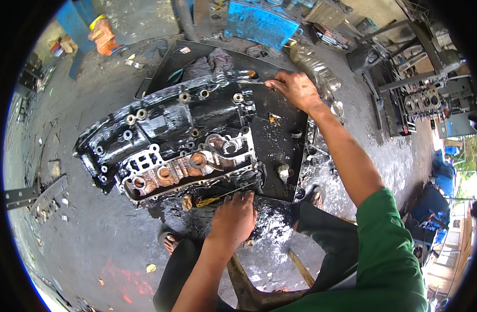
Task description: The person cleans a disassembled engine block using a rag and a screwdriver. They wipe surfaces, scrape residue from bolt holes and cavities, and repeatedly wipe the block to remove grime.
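Observation:
A long black engine block, wet and shiny, lies slantwise over a dark metal tray. Its near side has an open, rust-brown cavity with round holes. At the block's far right end is my right hand, thumb and fingers pinched together. Something thin and pale by the fingertips is too small to name. Close to the tray's near edge, my left hand has its fingers curled together beside a dark rag and a thin rod. What those fingers hold, if anything, is hidden.
A paintbrush-like tool lies on the tray's right part. Crumpled grey cloth sits at its far side. Beyond stands a blue metal box; engine parts are at the right. My sandalled feet flank a wooden stool's legs.

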`<state>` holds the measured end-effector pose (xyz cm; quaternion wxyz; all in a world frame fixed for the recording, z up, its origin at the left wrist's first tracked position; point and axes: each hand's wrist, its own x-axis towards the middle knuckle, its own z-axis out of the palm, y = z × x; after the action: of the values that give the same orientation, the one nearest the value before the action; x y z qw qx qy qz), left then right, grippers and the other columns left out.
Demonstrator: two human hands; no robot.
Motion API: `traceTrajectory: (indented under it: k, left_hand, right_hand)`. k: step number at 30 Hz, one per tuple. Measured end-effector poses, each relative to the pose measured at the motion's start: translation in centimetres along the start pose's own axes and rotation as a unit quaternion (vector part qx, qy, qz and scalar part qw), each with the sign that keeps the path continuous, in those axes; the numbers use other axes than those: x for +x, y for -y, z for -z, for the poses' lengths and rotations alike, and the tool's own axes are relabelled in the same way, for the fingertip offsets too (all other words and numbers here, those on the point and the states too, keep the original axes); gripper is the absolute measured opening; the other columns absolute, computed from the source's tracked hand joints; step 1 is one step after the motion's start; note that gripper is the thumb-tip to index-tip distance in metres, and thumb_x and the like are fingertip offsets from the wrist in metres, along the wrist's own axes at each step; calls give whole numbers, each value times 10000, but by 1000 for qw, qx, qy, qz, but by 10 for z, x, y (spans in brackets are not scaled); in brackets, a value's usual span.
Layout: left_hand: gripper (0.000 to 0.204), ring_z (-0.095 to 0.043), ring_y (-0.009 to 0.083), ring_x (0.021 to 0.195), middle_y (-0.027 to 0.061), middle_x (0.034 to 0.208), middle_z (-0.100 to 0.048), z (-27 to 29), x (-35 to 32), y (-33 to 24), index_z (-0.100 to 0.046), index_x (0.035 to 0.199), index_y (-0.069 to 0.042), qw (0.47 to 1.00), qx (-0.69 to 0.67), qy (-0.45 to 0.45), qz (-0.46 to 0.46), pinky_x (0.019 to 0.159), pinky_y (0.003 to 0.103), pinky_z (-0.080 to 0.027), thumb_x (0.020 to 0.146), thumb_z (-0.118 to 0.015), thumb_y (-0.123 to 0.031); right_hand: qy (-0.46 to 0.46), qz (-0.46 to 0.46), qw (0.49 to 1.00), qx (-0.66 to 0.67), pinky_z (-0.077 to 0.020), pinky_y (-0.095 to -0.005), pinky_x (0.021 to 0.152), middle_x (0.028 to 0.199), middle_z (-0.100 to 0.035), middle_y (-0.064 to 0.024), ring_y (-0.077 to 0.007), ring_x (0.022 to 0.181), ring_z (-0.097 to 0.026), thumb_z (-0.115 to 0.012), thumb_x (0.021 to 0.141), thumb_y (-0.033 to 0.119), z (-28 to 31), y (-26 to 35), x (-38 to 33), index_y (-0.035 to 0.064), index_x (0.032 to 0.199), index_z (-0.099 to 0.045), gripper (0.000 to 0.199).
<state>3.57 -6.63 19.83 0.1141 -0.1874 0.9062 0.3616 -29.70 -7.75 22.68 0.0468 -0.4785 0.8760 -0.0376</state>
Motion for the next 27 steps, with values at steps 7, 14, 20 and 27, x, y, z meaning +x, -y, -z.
traceTrajectory:
  k: [7, 14, 20, 27]
  left_hand:
    - [431, -609, 358, 1051, 195, 1158, -612, -4, 11, -11, -525, 1254, -11, 1000, -10, 28, 3, 913, 426, -498, 894, -611, -233]
    - [425, -610, 363, 1044, 198, 1149, -614, -11, 24, -17, -518, 1261, -6, 999, 11, -10, -39, 916, 429, -495, 906, -596, -226]
    - [426, -597, 358, 1081, 210, 1162, -608, -11, 27, -20, -520, 1251, -7, 999, 17, 38, -33, 921, 425, -492, 896, -609, -223]
    - [444, -604, 380, 1029, 213, 1092, -613, 8, 22, -6, -524, 1251, -12, 997, 3, 63, 38, 895, 442, -495, 882, -629, -236]
  right_hand:
    - [10, -4, 1000, 5, -497, -441, 857, 935, -697, -143, -328, 940, -653, -492, 909, 599, 4, -4, 1, 126, 1079, -665, 531]
    - [19, -10, 999, 30, -507, -439, 853, 881, -697, -149, -319, 912, -670, -481, 926, 577, 9, 4, 4, 112, 1035, -662, 511]
    - [-12, 25, 1000, -8, -500, -427, 870, 905, -698, -139, -332, 904, -661, -458, 922, 605, -5, 9, 7, 124, 1057, -659, 539]
    - [-80, -122, 983, 115, -525, -465, 682, 775, -669, -200, -364, 754, -668, -540, 933, 508, -87, -86, -105, 68, 897, -639, 452]
